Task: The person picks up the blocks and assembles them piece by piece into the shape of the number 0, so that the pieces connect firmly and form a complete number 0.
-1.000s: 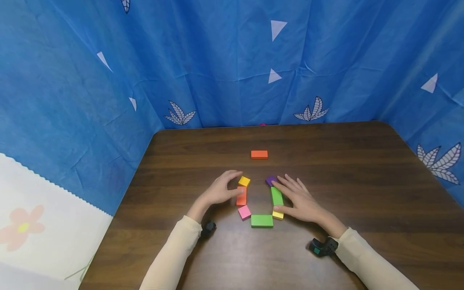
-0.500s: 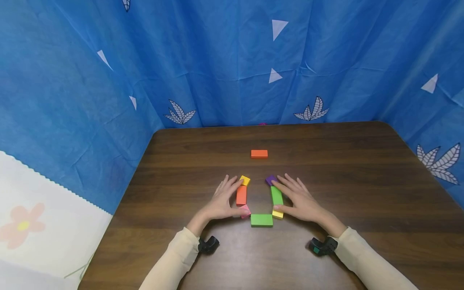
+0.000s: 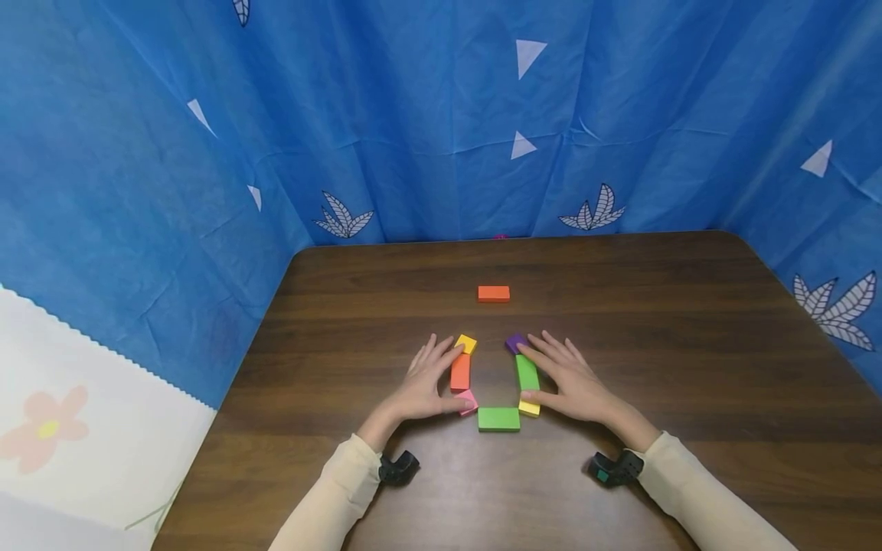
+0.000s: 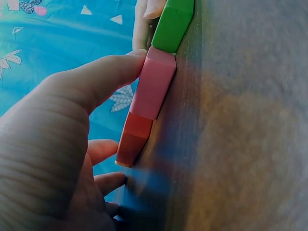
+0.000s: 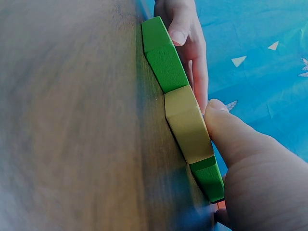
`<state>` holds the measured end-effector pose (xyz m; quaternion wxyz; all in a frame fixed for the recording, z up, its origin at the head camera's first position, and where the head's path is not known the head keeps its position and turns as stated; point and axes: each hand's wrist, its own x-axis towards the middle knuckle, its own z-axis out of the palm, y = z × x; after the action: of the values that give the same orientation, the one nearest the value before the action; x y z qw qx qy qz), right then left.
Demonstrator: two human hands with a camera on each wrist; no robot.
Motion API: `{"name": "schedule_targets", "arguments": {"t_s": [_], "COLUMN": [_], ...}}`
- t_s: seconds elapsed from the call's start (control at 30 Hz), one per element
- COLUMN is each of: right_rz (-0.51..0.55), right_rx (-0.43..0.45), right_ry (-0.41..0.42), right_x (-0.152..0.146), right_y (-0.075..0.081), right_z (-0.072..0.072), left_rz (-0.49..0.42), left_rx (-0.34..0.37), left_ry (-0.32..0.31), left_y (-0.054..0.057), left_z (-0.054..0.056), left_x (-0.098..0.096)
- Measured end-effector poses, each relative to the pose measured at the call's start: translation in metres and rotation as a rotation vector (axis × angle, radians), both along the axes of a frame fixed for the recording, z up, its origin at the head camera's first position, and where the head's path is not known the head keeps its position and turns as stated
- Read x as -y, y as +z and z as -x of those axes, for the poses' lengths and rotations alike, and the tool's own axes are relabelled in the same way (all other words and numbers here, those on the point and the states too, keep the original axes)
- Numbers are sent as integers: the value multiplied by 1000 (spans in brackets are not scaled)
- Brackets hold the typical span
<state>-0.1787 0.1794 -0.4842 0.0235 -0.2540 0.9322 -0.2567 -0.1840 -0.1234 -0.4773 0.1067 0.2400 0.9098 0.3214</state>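
My left hand (image 3: 422, 389) lies spread at the left of a U of coloured blocks. Its thumb rests on the pink block (image 4: 155, 84) and its index fingertip touches the upper yellow block (image 3: 466, 343); between them lies the orange-red block (image 3: 460, 373). On the other side my right hand (image 3: 575, 386), fingers extended, has its thumb on the lower yellow block (image 5: 185, 126) and its index fingertip at the purple block (image 3: 514, 342). A long green block (image 3: 527, 372) sits between those two. Another green block (image 3: 499, 418) closes the near side.
A single orange block (image 3: 493, 294) lies farther back on the brown wooden table (image 3: 620, 283), beyond the U. A blue patterned curtain (image 3: 441, 115) hangs behind the table, and a white cloth with a flower (image 3: 83, 428) is at the left.
My left hand has come down and toward me: its thumb went from the orange-red block to the pink one, and its index finger onto the yellow block. The right hand stays put.
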Motion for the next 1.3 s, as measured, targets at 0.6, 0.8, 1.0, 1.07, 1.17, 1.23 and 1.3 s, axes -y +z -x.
{"name": "schedule_targets", "arguments": {"t_s": [0.6,0.8,1.0,1.07,1.17,1.23,1.3], "right_rz": [18,49,82,116,171,185,192], "right_rx": [-18,-35,-33,-31,-37,-41,-38], "right_ry": [7,13,-12,-35,-60,-69,-68], "right_x": [0,-2,-6,-5,-1,3,8], "right_y": [-2,2,24,33,44,50,53], "right_z": [2,4,24,38,65,84,102], "left_rz": [9,17,25,27,29,34,37], "left_rx": [-17,-19,-23,-20,-19,-18,-16], "left_ry": [-9,-19,-15,-10,-7,-4,-2], "left_y": [0,1,1,1,1,0,0], "left_z": [1,0,1,1,1,1,1], "left_x": [1,0,-2,-2,-2,-2,-2]}}
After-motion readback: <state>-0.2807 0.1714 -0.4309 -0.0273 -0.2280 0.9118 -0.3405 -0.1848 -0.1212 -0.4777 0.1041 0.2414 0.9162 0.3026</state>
